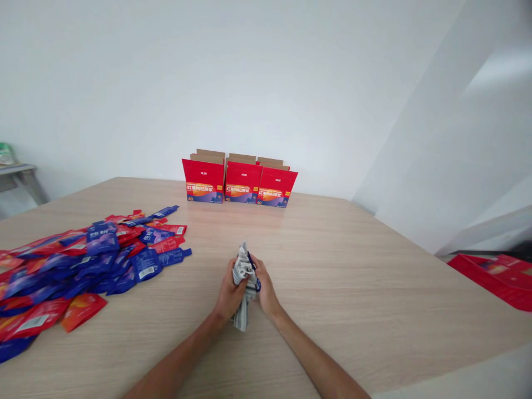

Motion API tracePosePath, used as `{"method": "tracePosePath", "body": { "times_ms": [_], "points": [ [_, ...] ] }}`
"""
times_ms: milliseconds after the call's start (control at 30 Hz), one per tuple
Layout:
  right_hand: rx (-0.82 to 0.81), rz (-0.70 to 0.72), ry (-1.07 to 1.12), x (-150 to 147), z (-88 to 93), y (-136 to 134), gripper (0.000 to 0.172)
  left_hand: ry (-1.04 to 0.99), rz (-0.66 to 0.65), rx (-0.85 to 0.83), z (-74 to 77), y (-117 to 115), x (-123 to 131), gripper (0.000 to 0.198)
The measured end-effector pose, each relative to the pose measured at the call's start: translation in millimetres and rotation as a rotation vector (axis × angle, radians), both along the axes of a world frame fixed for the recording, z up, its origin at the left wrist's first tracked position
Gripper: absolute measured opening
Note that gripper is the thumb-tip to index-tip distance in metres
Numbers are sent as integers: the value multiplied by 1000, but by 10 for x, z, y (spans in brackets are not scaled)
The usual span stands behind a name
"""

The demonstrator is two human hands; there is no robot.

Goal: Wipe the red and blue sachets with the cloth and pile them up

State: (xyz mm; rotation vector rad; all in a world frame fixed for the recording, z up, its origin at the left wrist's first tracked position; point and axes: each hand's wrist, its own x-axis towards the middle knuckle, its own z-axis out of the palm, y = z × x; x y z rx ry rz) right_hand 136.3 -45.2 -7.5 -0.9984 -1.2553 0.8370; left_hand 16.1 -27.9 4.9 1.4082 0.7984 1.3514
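A grey-and-white striped cloth (241,317) is bunched between my two hands over the middle of the table. My left hand (230,291) is closed on the cloth, its thumb across the folds. My right hand (266,288) is closed round a dark blue pouch (258,285), which shows only as a narrow edge against the cloth's right side. The cloth covers most of that pouch.
Several red and blue pouches (102,238) lie in a heap on the table (332,288) at the left. Three open red boxes (241,185) stand at the back near the wall. Something red (494,277) is beyond the table's right edge.
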Motion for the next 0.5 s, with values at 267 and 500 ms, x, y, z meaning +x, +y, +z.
{"method": "tracePosePath", "body": {
  "times_ms": [267,500],
  "points": [
    [16,121,-101,-203,-46,-165,58,-57,270,-82,-1,268,-187,29],
    [-39,-36,231,64,-150,69,57,104,-220,17,-57,-98,46,32]
  ]
}}
